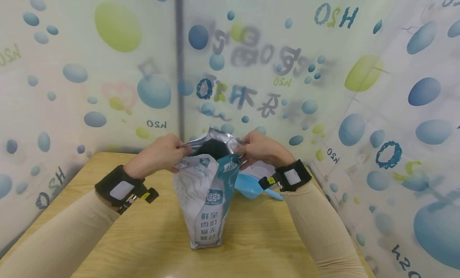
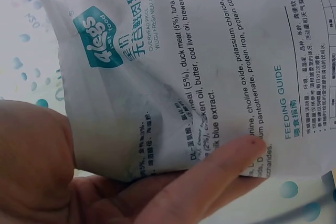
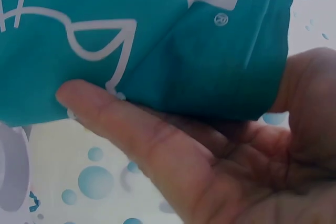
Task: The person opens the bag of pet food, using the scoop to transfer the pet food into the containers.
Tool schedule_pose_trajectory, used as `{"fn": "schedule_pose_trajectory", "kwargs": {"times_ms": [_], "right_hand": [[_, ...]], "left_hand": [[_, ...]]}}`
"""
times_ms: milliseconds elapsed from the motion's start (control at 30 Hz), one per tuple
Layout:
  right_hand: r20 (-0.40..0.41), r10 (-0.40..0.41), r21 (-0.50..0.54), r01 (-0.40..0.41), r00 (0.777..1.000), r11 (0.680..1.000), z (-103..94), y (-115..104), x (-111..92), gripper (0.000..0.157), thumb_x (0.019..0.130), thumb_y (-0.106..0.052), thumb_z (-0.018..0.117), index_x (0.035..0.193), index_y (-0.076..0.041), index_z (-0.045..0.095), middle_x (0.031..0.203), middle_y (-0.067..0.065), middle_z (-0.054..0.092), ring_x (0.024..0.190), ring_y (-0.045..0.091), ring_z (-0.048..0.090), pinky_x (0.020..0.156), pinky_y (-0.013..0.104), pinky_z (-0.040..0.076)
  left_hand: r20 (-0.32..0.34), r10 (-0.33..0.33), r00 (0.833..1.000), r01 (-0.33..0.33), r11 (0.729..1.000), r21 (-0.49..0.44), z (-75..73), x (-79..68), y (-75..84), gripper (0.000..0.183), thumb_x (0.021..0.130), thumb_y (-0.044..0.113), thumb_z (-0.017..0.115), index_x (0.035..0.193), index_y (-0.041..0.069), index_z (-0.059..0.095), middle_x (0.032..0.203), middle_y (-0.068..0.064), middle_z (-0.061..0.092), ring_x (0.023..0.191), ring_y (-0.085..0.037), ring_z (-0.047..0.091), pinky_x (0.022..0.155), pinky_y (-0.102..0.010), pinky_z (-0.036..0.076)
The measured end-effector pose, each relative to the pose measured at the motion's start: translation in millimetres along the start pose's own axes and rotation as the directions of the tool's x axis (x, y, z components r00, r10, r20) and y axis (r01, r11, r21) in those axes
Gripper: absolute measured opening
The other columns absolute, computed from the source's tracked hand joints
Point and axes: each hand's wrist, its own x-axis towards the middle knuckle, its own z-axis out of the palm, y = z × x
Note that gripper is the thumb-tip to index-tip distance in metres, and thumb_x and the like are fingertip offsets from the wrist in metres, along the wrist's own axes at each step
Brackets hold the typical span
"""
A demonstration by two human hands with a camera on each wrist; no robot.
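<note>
A white and teal cat food bag (image 1: 201,198) stands upright on the wooden table, its silver-lined mouth spread apart and dark inside. My left hand (image 1: 158,155) grips the left edge of that mouth. On the opposite edge, my right hand (image 1: 264,149) pinches the rim between thumb and fingers. In the left wrist view, the bag's printed side panel (image 2: 210,77) fills most of the picture, with fingers of the left hand (image 2: 173,192) along its edge. The right wrist view has the teal panel (image 3: 157,40) above the right hand's fingers (image 3: 142,135). The bag's contents are hidden.
Behind the bag to the right lies a light blue scoop (image 1: 249,186) with its handle pointing right. A whitish round thing (image 1: 260,169) is partly hidden behind the right hand. The wooden table (image 1: 143,238) meets curtains (image 1: 108,82) printed with blue and green spots.
</note>
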Motion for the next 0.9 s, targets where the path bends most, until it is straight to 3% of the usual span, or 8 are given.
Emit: {"fn": "schedule_pose_trajectory", "kwargs": {"times_ms": [167, 300, 367, 467, 533, 633, 733, 900], "right_hand": [[-0.048, -0.013, 0.024, 0.014, 0.999, 1.000, 5.6, -3, -4, 0.023, 0.116, -0.002, 0.065, 0.100, 0.009, 0.077, 0.099, 0.019, 0.086, 0.094, 0.032, 0.090, 0.088, 0.049, 0.076], [-0.111, -0.041, 0.022, 0.044, 0.993, 0.999, 12.9, -8, -8, 0.022, 0.114, -0.001, 0.067, 0.099, 0.009, 0.081, 0.094, 0.017, 0.085, 0.085, 0.027, 0.088, 0.083, 0.045, 0.076], [-0.134, -0.058, 0.024, 0.062, 0.989, 0.998, 17.5, -9, -9, 0.021, 0.114, -0.001, 0.067, 0.102, 0.008, 0.082, 0.093, 0.017, 0.084, 0.083, 0.025, 0.087, 0.082, 0.045, 0.076], [-0.156, -0.081, 0.041, 0.089, 0.984, 0.995, 24.5, -11, -8, 0.021, 0.114, -0.001, 0.067, 0.103, 0.008, 0.082, 0.091, 0.016, 0.081, 0.083, 0.025, 0.088, 0.080, 0.042, 0.076], [-0.161, -0.098, 0.060, 0.109, 0.982, 0.992, 30.0, -12, -6, 0.021, 0.115, -0.001, 0.066, 0.105, 0.008, 0.082, 0.091, 0.014, 0.080, 0.085, 0.026, 0.088, 0.080, 0.042, 0.076], [-0.167, -0.125, 0.107, 0.144, 0.978, 0.984, 40.6, -13, -2, 0.020, 0.116, -0.001, 0.065, 0.109, 0.009, 0.082, 0.091, 0.011, 0.077, 0.087, 0.027, 0.089, 0.081, 0.042, 0.076], [-0.178, -0.169, 0.170, 0.200, 0.969, 0.965, 56.2, -12, 5, 0.021, 0.115, 0.001, 0.063, 0.114, 0.012, 0.081, 0.093, 0.010, 0.077, 0.090, 0.027, 0.089, 0.083, 0.044, 0.076], [-0.216, -0.253, 0.309, 0.312, 0.943, 0.899, 97.1, -6, 21, 0.026, 0.117, 0.005, 0.058, 0.127, 0.015, 0.079, 0.116, 0.025, 0.082, 0.103, 0.030, 0.088, 0.091, 0.049, 0.076]], "left_hand": [[-0.037, 0.051, 0.998, -0.051, 0.999, 0.006, 2.0, -0.4, -2.3, 0.041, 0.121, 0.019, 0.052, 0.087, 0.004, 0.069, 0.103, -0.019, 0.069, 0.119, -0.040, 0.084, 0.088, -0.042, 0.076], [-0.057, 0.072, 0.996, -0.074, 0.997, -0.022, -0.7, -2.9, -4.4, 0.037, 0.120, 0.013, 0.050, 0.110, -0.005, 0.081, 0.106, -0.021, 0.069, 0.130, -0.046, 0.079, 0.088, -0.043, 0.076], [-0.066, 0.074, 0.995, -0.075, 0.997, -0.023, -2.6, -3.3, -5.7, 0.035, 0.121, 0.014, 0.052, 0.111, -0.006, 0.079, 0.091, -0.009, 0.053, 0.118, -0.041, 0.082, 0.087, -0.043, 0.076], [-0.079, 0.080, 0.994, -0.082, 0.997, -0.017, -7.2, -3.6, -8.1, 0.037, 0.121, 0.013, 0.051, 0.129, -0.011, 0.078, 0.091, -0.010, 0.050, 0.107, -0.037, 0.080, 0.085, -0.044, 0.076], [-0.093, 0.097, 0.991, -0.098, 0.995, -0.006, -11.0, -3.9, -11.0, 0.041, 0.120, 0.010, 0.048, 0.141, -0.013, 0.075, 0.101, -0.022, 0.063, 0.108, -0.037, 0.080, 0.083, -0.044, 0.076], [-0.123, 0.105, 0.987, -0.103, 0.994, 0.022, -19.0, -4.2, -16.0, 0.044, 0.120, 0.008, 0.045, 0.148, -0.013, 0.071, 0.138, -0.039, 0.072, 0.112, -0.044, 0.081, 0.082, -0.042, 0.076], [-0.162, 0.112, 0.980, -0.102, 0.993, 0.067, -30.2, -5.6, -21.7, 0.047, 0.119, 0.007, 0.041, 0.151, -0.014, 0.068, 0.159, -0.039, 0.065, 0.121, -0.051, 0.081, 0.081, -0.043, 0.076], [-0.255, 0.144, 0.956, -0.091, 0.974, 0.208, -52.4, -11.2, -30.9, 0.046, 0.114, 0.002, 0.042, 0.143, -0.015, 0.073, 0.138, -0.041, 0.075, 0.092, -0.042, 0.083, 0.069, -0.038, 0.071]]}}
